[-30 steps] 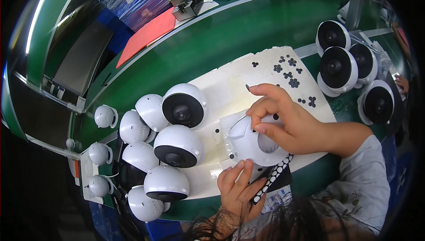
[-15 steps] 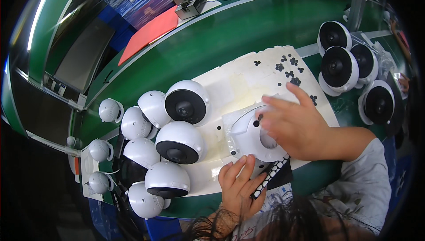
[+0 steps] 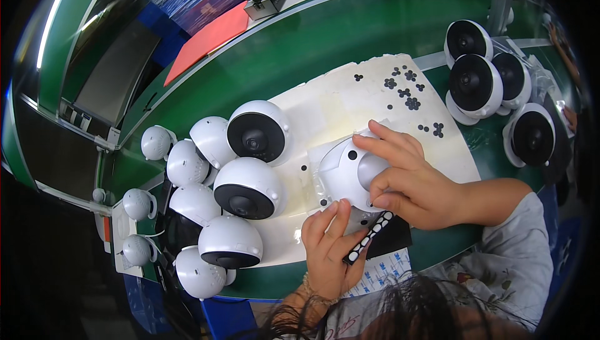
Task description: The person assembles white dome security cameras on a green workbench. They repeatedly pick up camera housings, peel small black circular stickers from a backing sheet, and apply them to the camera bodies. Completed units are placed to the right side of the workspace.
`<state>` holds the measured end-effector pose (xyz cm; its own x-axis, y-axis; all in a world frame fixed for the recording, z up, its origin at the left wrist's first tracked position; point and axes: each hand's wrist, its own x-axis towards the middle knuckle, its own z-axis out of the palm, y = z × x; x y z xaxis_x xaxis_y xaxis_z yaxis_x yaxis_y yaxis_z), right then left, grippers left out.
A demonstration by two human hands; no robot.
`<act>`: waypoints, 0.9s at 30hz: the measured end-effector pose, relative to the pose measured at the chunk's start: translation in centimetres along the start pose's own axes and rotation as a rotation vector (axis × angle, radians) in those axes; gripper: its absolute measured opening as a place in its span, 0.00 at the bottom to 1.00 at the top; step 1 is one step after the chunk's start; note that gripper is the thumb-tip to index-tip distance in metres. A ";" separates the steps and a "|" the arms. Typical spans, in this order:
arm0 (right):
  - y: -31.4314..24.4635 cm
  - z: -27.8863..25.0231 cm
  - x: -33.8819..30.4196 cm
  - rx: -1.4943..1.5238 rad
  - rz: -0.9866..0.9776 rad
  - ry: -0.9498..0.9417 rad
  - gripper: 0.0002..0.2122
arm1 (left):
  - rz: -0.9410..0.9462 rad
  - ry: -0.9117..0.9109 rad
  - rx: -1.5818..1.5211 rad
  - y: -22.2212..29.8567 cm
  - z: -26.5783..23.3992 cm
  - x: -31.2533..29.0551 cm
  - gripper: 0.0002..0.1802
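A white rounded camera housing [image 3: 337, 174] with a grey oval area and a black dot lies on clear wrap over a cream board [image 3: 300, 112]. My left hand [image 3: 329, 246] grips a black strip with white oval spots [image 3: 369, 237], its fingertips touching the housing's near edge. Over the housing's right side is my right hand [image 3: 415, 184]. Its thumb and forefinger come together low on the housing, while other fingers stretch across its top. What lies between thumb and forefinger is mostly hidden.
Several white dome cameras with black faces [image 3: 247, 190] crowd the left, and more [image 3: 475, 87] stand at right. Small black round stickers [image 3: 412, 104] dot the board's far corner. A printed white sheet [image 3: 381, 271] lies near me. Farther off are a metal box [image 3: 264, 1] and red sheet [image 3: 209, 40].
The right hand, blurred before, has come down and left onto the housing, thumb and forefinger now together. Some black stickers at the board's far corner are gone from their cluster. The left hand keeps the strip.
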<state>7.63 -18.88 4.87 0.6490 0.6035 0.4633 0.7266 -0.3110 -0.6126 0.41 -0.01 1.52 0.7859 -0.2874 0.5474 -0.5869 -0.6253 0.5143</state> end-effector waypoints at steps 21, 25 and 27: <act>0.4 0.2 -3.5 -0.378 -0.224 0.094 0.15 | -0.093 0.059 -0.160 -0.3 0.4 -0.2 0.10; 0.5 0.2 -3.6 -0.256 -0.228 0.077 0.13 | -0.121 0.057 -0.224 -0.3 0.3 -0.5 0.09; 0.1 0.1 -3.4 -0.081 -0.061 0.025 0.11 | -0.119 0.060 -0.237 -0.5 0.4 -0.5 0.08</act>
<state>5.53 -20.93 3.18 0.6077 0.6050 0.5145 0.7801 -0.3335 -0.5294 0.35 0.13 0.70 0.8434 -0.1743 0.5083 -0.5258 -0.4626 0.7138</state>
